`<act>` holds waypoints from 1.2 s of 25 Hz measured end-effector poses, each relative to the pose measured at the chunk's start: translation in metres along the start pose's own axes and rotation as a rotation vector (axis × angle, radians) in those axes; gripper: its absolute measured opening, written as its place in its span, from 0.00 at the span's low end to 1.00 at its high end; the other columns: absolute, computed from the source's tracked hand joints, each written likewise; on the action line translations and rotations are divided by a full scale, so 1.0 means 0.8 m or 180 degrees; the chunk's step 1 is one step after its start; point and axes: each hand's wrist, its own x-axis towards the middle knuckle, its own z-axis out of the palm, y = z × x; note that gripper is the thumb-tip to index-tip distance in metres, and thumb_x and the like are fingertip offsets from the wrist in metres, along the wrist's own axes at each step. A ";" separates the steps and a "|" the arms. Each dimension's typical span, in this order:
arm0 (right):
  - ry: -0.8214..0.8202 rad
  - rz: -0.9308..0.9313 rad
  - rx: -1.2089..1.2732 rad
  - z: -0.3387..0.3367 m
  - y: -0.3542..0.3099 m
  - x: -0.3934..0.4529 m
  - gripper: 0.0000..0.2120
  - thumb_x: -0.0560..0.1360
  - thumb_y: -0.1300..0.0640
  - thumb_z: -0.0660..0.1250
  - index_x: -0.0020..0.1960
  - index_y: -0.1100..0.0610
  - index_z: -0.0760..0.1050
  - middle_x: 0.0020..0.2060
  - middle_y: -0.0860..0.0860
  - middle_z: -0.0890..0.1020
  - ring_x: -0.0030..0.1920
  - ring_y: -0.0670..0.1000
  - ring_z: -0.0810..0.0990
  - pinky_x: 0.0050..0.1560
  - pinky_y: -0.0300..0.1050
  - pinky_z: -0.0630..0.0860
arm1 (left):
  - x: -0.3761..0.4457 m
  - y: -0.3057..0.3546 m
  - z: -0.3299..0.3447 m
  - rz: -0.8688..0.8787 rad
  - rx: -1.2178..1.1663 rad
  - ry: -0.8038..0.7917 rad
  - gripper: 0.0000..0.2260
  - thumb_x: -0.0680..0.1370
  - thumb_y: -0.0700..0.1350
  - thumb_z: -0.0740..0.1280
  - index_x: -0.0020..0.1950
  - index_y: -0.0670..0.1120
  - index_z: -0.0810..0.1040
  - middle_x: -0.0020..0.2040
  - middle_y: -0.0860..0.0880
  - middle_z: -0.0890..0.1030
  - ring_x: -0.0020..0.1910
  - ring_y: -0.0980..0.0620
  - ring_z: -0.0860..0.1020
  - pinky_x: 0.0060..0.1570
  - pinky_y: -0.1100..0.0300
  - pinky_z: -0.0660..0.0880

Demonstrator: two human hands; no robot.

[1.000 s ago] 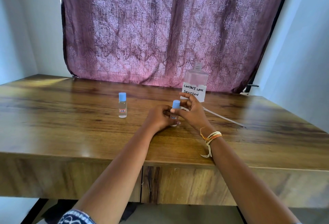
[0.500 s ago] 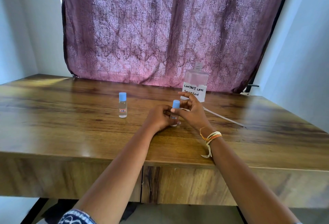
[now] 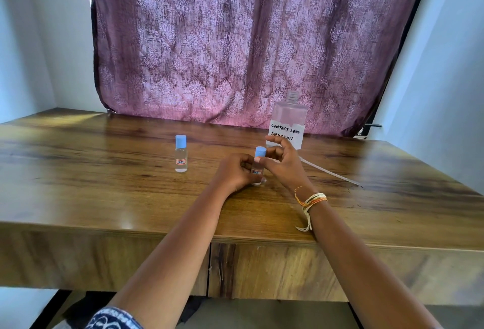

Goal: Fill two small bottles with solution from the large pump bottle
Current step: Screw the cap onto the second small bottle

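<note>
**Blue-capped bottles on a wooden desk, one held in both hands**

Wood-grain desk top (image 3: 78,171) carries everything here. Well to the left of the fingers, the first small bottle (image 3: 181,153) stands upright and alone, clear-bodied with a light blue cap and a small red-edged label; no hand touches it.

Next comes the left hand (image 3: 234,171), resting on the desk with its fingers curled round the lower body of the second small bottle (image 3: 258,165), gripping it upright. That bottle's base sits on the wood just beside the left fingertips, and its red-edged label shows between the two hands. Its blue cap (image 3: 260,152) rises above the left fingers.

Immediately right, the right hand (image 3: 284,163) meets the cap: thumb and forefinger pinch it from the side, while the other fingers are raised and spread loosely above. A bundle of orange and cream threads (image 3: 310,201) is tied round the right wrist.

Behind the right hand's raised fingers stands the large bottle (image 3: 289,122), clear, its threaded neck bare, with a handwritten paper label reading "CONTACT LENS SOLUTION". To the right of the right hand, a thin pale tube (image 3: 330,171) lies flat on the desk, one end hidden behind that hand. A patterned mauve curtain (image 3: 235,40) hangs at the back.
</note>
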 end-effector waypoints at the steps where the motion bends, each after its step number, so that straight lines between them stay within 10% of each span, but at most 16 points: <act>1: 0.0024 -0.0020 -0.0038 0.000 0.001 0.000 0.28 0.69 0.64 0.75 0.65 0.58 0.68 0.48 0.57 0.82 0.53 0.53 0.81 0.56 0.45 0.76 | 0.000 0.000 0.000 0.0008 0.0007 -0.0009 0.21 0.62 0.46 0.80 0.54 0.47 0.83 0.44 0.50 0.85 0.43 0.53 0.82 0.45 0.56 0.78; 18: -0.0247 -0.0086 0.0354 0.000 0.006 0.003 0.22 0.74 0.68 0.68 0.65 0.57 0.69 0.53 0.58 0.83 0.56 0.51 0.82 0.55 0.44 0.79 | -0.002 0.005 -0.001 -0.0036 0.0030 0.0012 0.21 0.63 0.46 0.81 0.54 0.46 0.83 0.45 0.50 0.85 0.43 0.54 0.82 0.44 0.60 0.77; 30: 0.0106 -0.0030 0.0543 0.002 -0.001 0.000 0.14 0.67 0.69 0.75 0.52 0.63 0.80 0.44 0.57 0.84 0.40 0.42 0.84 0.45 0.35 0.80 | -0.004 0.009 0.005 -0.0133 0.0047 0.0122 0.19 0.61 0.46 0.81 0.50 0.46 0.85 0.43 0.49 0.86 0.42 0.53 0.82 0.40 0.61 0.75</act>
